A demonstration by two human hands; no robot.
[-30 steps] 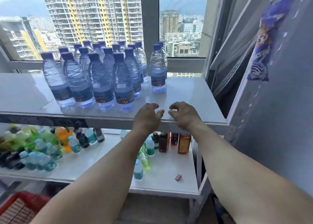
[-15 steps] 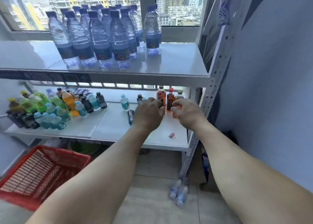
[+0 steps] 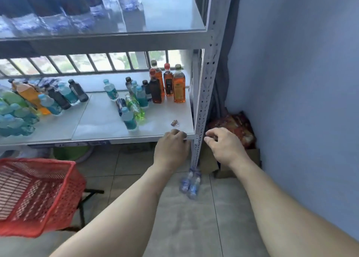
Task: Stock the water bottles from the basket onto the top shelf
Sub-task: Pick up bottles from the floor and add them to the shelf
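While both empty, left hand (image 3: 172, 149) and right hand (image 3: 226, 147), fingers loosely curled, above two floor bottles (image 3: 189, 184).

My surroundings: pale blue wall (image 3: 303, 66) on my right; grey tiled floor (image 3: 186, 223) beneath me; white metal rack with perforated upright (image 3: 208, 66) ahead; barred window (image 3: 81, 62) behind the lower shelf (image 3: 101, 124), daylight coming through; cardboard box (image 3: 252, 157) in the corner by the wall.

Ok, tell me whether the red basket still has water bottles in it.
It looks empty: the red basket's visible mesh floor and walls are bare. Two water bottles lie on the floor by the shelf post.
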